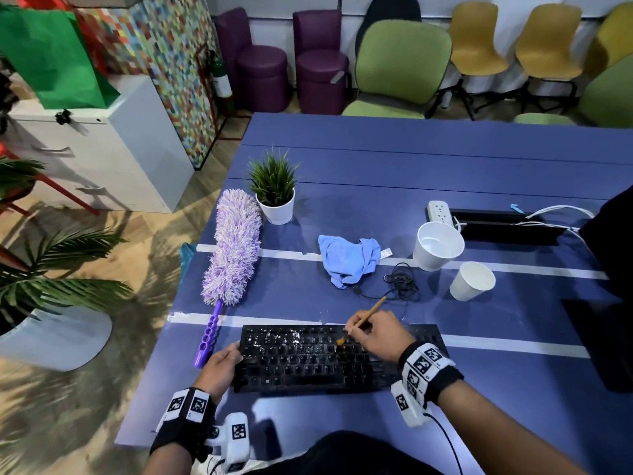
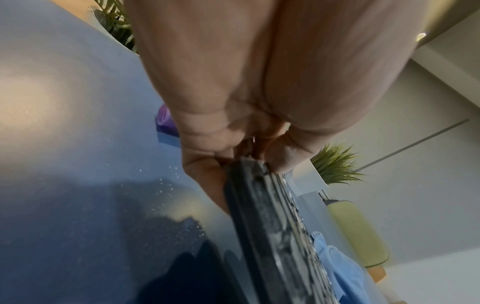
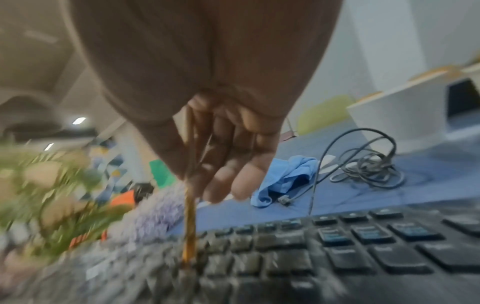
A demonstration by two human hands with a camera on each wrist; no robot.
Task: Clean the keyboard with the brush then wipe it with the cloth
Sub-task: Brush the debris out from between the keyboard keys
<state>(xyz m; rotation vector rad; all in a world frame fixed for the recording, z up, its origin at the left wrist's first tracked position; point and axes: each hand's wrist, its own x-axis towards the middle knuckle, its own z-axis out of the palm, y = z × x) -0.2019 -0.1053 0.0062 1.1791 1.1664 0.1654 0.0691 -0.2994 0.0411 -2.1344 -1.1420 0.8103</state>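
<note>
A black keyboard [image 1: 308,365] lies on the blue table [image 1: 445,173] near its front edge, with white dust on its upper left keys. My right hand [image 1: 373,334] pinches a thin brush [image 1: 368,313] with a yellow-brown handle; its tip touches the keys near the keyboard's middle. In the right wrist view the brush [image 3: 189,222] stands on the keys [image 3: 285,251]. My left hand [image 1: 222,366] grips the keyboard's left end, seen in the left wrist view as fingers and thumb pinching the keyboard [image 2: 262,205] edge. A crumpled light blue cloth [image 1: 347,257] lies behind the keyboard.
A purple fluffy duster [image 1: 233,248] lies left of the keyboard, a potted plant [image 1: 274,190] behind it. A coiled black cable [image 1: 400,281], a white pot [image 1: 438,245], a paper cup [image 1: 471,281] and a power strip [image 1: 442,210] sit at the right. Chairs stand beyond the table.
</note>
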